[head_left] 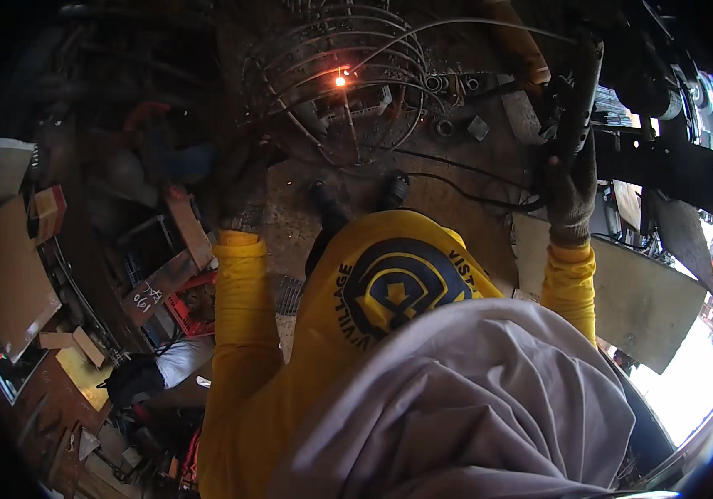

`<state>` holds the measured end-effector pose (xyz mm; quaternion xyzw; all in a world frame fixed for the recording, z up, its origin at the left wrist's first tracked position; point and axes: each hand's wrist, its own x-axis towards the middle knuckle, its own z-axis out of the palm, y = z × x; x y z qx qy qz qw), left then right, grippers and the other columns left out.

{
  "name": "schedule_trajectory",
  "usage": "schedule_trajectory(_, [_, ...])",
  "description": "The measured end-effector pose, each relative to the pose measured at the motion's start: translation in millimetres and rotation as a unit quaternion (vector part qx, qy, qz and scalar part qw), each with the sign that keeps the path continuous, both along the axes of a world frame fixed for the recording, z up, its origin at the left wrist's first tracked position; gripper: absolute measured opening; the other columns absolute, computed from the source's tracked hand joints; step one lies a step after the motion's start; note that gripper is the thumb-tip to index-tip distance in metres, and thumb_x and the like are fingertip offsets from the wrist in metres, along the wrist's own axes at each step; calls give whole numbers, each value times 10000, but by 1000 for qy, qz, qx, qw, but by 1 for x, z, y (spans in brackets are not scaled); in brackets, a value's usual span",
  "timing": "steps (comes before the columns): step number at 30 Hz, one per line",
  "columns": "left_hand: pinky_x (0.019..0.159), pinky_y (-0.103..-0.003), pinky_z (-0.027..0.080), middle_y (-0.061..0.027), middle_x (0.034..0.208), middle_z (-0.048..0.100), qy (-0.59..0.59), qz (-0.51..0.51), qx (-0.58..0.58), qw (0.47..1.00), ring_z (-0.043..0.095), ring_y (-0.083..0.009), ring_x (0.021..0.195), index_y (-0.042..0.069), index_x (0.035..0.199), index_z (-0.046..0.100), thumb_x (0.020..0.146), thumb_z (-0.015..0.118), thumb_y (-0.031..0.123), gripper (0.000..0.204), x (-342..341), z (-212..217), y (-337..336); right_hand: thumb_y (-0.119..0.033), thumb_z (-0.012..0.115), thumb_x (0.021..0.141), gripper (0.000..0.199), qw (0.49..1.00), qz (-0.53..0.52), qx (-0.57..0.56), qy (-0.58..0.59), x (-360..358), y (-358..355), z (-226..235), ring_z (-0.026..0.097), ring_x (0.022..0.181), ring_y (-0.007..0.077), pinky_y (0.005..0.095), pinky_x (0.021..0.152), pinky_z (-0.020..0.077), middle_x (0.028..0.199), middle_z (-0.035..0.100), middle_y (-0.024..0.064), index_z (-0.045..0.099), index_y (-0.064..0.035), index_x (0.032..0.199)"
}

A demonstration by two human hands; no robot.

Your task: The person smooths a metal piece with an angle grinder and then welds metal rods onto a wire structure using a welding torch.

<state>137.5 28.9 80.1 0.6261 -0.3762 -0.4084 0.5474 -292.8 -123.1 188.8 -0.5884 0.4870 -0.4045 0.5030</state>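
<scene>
A cage of bent round metal bars (pixel 348 116) lies at the top middle, its rings forming a dome. A small bright orange glow (pixel 340 81) burns on one of its bars. My right hand (pixel 572 187), in a greyish knit glove, is closed round a dark electrode holder (pixel 582 100). From the holder's top a long thin welding electrode (pixel 473 21) reaches left to the glow. My gloved left hand (pixel 244 187) is in deep shadow at the cage's lower left. Its fingers are hidden, so whether it grips a bar is unclear.
Metal rings (pixel 442 127) and a small metal block (pixel 478 127) lie right of the cage. A dark cable (pixel 464 193) crosses the floor near my feet. At right leans a pale board (pixel 647 291); at left stands a red crate (pixel 180 312) among scrap.
</scene>
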Motion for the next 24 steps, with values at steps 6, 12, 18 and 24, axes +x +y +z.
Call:
schedule_trajectory(6, [936, -298, 484, -65, 1104, 663, -63, 63, -19, 996, 606, -144, 1023, 0, 1257, 628, 914, 673, 91, 358, -8, 2, -3, -70, 589, 888, 655, 999, -9, 29, 13, 8, 4, 8, 592, 619, 108, 240, 512, 497, 917, 633, 75, 324, -77, 1487])
schedule_trajectory(12, [933, -311, 478, -72, 1119, 657, -76, 63, -3, 995, 597, -154, 1039, -11, 1273, 617, 904, 684, 92, 388, -9, 5, -2, -78, 583, 892, 674, 999, -3, 33, 18, 7, 4, 8, 594, 599, 116, 242, 483, 493, 909, 631, 85, 299, -73, 1504])
schedule_trajectory(18, [843, -410, 517, -184, 1022, 664, -360, -16, 197, 912, 640, -311, 946, 17, 1028, 685, 894, 593, 118, 192, -5, 20, -5, -30, 583, 797, 695, 995, -1, -7, 99, 3, -2, 9, 534, 949, 130, 274, 841, 460, 1118, 577, 62, 375, 10, 1458])
schedule_trajectory(24, [858, -424, 513, -120, 1070, 673, -652, -48, 70, 753, 632, -295, 1008, 88, 1055, 687, 903, 569, 123, 196, 23, -30, 17, -59, 583, 800, 701, 994, 17, -36, 103, 7, -3, 12, 548, 855, 129, 269, 768, 482, 1082, 579, 54, 369, -4, 1466])
